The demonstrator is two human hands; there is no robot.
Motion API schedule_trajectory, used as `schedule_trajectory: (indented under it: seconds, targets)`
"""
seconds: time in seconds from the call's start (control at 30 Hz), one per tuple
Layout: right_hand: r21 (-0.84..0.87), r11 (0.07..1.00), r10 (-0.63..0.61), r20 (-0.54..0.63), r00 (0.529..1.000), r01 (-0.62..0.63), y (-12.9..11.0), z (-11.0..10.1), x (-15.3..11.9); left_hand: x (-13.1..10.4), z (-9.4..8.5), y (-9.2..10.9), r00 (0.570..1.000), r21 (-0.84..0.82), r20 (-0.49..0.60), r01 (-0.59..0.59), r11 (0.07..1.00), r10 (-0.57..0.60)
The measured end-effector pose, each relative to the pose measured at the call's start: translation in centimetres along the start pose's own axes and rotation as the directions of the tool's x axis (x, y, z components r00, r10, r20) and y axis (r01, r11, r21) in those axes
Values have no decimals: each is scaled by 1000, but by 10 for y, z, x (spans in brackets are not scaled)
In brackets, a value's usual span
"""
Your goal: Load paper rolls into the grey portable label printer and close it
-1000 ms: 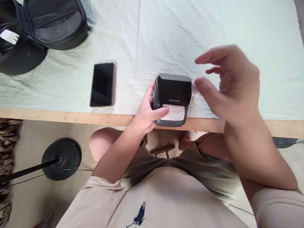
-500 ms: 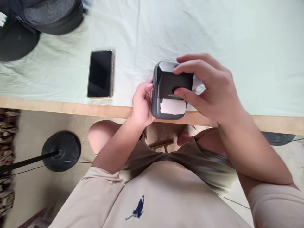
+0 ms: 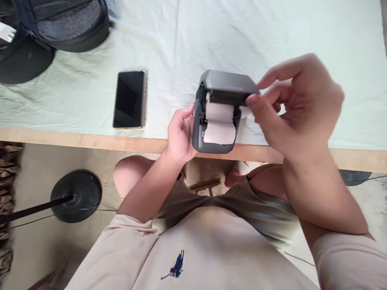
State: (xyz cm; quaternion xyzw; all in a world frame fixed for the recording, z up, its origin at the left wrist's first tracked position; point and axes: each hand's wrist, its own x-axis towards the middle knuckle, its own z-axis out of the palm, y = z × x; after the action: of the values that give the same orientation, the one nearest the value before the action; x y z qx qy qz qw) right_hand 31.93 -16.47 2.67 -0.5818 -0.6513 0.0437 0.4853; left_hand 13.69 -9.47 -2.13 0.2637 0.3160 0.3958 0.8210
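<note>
A small dark grey label printer is held over the table's front edge, its lid raised. My left hand is closed round the printer's left side, thumb along its edge. With thumb and fingertips, my right hand pinches the right corner of the lid. White paper comes out of the opened body and hangs over its front. The roll compartment is partly hidden under the lid. Something white shows between the printer and my right thumb; I cannot make out what it is.
A phone with a dark screen lies left of the printer on the pale cloth. A black bag sits at the far left corner. Below the wooden table edge, a round black stand base rests on the floor.
The printer's lid has swung up from closed, exposing the paper inside. My right hand has moved right and now grips the lid's corner. My left hand keeps its hold.
</note>
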Motion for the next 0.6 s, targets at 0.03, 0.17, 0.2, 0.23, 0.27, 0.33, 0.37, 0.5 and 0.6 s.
schedule_trajectory:
  seconds: [0.03, 0.17, 0.2, 0.23, 0.27, 0.33, 0.37, 0.5, 0.6]
  targets:
    - [67, 998, 20, -63, 998, -16, -2, 2, -1, -1, 1, 0, 1000, 2, -4, -10, 1000, 10]
    - [72, 997, 35, -57, 998, -31, -9, 6, -1, -4, 1, 0, 998, 18, 51, -36, 999, 35]
    - [27, 999, 24, -13, 1000, -23, -11, 5, 0, -4, 0, 0, 996, 13, 83, -43, 999, 42]
    - [-30, 1000, 12, 36, 999, -11, -11, 4, 1, -4, 0, 0, 992, 2, 117, -52, 999, 51]
    - [-93, 996, 7, 98, 995, 3, -12, 3, 2, -5, -1, -1, 987, -11, 151, -60, 998, 61]
    - [-226, 973, 17, 239, 971, 38, -11, 0, 4, -6, -4, -2, 977, -21, 199, -68, 997, 71]
    - [-289, 956, 42, 305, 951, 51, -9, -2, 4, -6, -5, -3, 975, -8, 214, -65, 998, 66]
    - [-378, 922, 68, 385, 921, 90, 1, -1, 5, -9, -7, -5, 981, 103, 189, -54, 993, 33]
    - [-448, 885, 68, 393, 917, 127, 9, 8, 3, -11, -6, -5, 993, 147, 113, -40, 988, 24]
